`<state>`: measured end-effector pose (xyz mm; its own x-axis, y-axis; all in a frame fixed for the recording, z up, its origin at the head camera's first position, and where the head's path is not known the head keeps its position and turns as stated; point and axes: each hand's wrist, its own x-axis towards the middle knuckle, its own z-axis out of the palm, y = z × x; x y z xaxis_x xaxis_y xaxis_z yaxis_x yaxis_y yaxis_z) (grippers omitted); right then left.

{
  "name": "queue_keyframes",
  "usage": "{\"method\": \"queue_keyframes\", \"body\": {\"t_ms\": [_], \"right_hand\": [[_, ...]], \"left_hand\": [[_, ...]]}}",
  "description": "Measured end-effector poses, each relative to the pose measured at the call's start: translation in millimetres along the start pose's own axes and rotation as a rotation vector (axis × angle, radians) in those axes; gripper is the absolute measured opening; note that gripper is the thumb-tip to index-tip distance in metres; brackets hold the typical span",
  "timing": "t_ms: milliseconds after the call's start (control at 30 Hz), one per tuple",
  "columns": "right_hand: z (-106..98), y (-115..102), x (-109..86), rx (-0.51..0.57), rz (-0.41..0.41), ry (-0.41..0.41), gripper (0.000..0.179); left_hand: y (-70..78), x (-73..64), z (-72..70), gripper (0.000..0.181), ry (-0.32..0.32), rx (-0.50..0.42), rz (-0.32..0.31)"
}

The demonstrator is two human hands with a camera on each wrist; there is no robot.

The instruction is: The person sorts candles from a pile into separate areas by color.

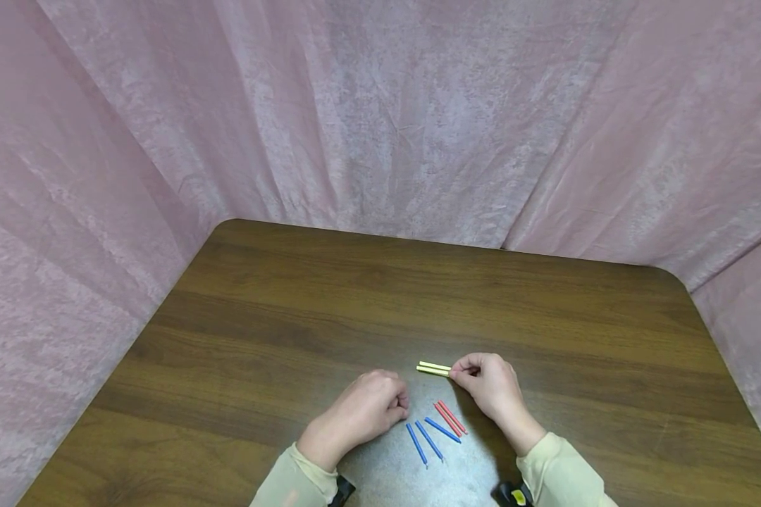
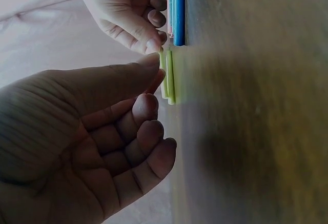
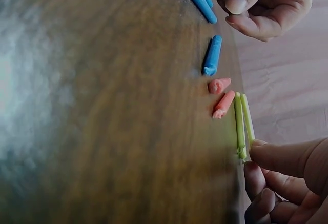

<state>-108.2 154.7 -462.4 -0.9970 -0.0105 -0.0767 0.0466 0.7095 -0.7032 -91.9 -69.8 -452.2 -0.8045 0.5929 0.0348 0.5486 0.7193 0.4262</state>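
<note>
My right hand pinches a thin yellow candle near its end, between thumb and fingertips. A second yellow candle lies close beside it, nearly parallel; whether the fingers hold that one too is unclear. My left hand hovers near or rests at the table left of the candles, its fingers loosely bent with nothing visible in them. Near its fingertips lie three blue candles, slanted and spaced apart. Two red candles lie side by side between the blue ones and my right hand.
The wooden table has rounded far corners. Pink velvety curtains hang behind it and along both sides. A bright patch of light falls on the near edge, between the two sleeves.
</note>
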Motion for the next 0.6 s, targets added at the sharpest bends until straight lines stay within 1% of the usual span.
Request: {"method": "queue_keyframes", "body": {"t_ms": [333,600], "right_hand": [[0.6,2.4,5.0,-0.003,-0.017,0.018,0.008],[-1.0,2.3,8.1,-0.005,0.009,0.021,0.007]], "left_hand": [[2.0,-1.1,0.0,0.018,-0.005,-0.003,0.008],[3.6,-1.9,0.2,0.019,-0.016,-0.004,0.007]]}}
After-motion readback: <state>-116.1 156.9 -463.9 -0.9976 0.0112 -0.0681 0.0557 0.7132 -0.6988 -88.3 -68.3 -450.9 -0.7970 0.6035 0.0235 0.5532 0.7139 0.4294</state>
